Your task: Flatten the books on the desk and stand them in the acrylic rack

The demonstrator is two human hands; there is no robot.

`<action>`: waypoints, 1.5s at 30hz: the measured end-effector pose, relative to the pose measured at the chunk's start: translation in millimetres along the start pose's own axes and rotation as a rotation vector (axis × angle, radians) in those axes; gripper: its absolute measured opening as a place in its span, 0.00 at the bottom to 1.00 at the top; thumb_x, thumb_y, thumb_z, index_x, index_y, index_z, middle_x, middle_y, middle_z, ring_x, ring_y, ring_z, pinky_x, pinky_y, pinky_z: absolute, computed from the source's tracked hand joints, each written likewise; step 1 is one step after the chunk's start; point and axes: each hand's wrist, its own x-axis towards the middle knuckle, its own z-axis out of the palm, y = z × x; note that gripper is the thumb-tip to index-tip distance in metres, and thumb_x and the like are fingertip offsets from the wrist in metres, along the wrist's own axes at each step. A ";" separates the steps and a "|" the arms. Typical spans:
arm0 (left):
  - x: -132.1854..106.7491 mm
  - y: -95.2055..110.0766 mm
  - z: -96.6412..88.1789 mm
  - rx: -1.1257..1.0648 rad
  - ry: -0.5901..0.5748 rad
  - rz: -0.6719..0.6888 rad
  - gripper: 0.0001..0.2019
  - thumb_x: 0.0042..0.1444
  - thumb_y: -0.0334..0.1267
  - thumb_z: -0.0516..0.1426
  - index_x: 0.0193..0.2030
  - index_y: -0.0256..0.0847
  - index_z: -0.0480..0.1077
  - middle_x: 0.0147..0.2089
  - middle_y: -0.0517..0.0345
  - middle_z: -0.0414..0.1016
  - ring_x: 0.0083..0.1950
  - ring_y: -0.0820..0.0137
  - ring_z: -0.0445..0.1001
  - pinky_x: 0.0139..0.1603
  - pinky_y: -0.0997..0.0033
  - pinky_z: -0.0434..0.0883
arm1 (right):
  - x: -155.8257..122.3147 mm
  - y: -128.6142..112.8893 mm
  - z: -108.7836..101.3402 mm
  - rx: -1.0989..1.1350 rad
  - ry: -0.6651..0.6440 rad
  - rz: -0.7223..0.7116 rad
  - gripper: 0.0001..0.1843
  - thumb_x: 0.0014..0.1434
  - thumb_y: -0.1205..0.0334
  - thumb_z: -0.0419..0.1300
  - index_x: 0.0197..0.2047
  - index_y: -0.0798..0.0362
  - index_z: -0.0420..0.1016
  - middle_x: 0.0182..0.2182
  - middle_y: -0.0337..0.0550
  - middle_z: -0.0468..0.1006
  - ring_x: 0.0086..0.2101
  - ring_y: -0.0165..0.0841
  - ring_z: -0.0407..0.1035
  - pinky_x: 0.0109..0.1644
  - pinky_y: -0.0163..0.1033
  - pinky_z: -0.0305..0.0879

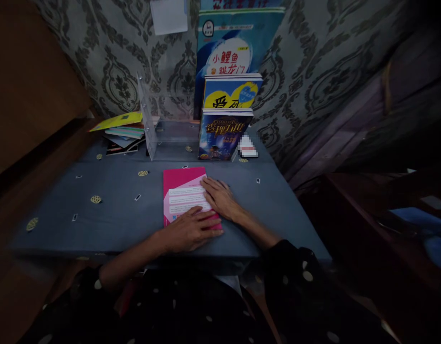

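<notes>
A pink book lies flat on the table, with white text panels on its upward face; the print appears upside down to me. My left hand rests across the book's near edge, fingers stretched out to the right. Over the book's right edge lies my right hand, its fingers extended flat towards the upper left. Neither hand grips anything. Parts of the cover are hidden under both hands.
Behind the book stands a clear acrylic rack, holding a dark blue book, a yellow-and-blue book and a tall teal book. Several books are piled to its left. A patterned grey cloth covers the table.
</notes>
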 end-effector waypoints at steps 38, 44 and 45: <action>-65.4 -66.0 -4.6 0.108 0.061 -0.534 0.31 0.72 0.55 0.42 0.74 0.38 0.53 0.75 0.41 0.53 0.77 0.58 0.49 0.73 0.49 0.53 | -95.5 -25.7 -11.9 -0.019 0.019 -0.182 0.28 0.71 0.52 0.51 0.71 0.48 0.60 0.68 0.53 0.64 0.68 0.45 0.58 0.67 0.63 0.61; -66.4 -52.7 -5.9 0.105 0.029 -0.524 0.31 0.73 0.54 0.41 0.75 0.39 0.51 0.76 0.41 0.51 0.77 0.58 0.49 0.73 0.48 0.54 | -114.8 -27.2 -20.9 -0.024 -0.078 -0.231 0.40 0.66 0.40 0.56 0.75 0.48 0.52 0.70 0.54 0.61 0.69 0.48 0.54 0.69 0.64 0.58; -66.7 -51.8 -5.9 0.104 0.031 -0.524 0.31 0.73 0.55 0.41 0.75 0.40 0.51 0.76 0.42 0.51 0.77 0.58 0.49 0.73 0.49 0.55 | -118.9 -27.2 -22.7 -0.023 -0.103 -0.252 0.46 0.63 0.36 0.58 0.75 0.49 0.49 0.70 0.55 0.59 0.69 0.50 0.52 0.69 0.65 0.56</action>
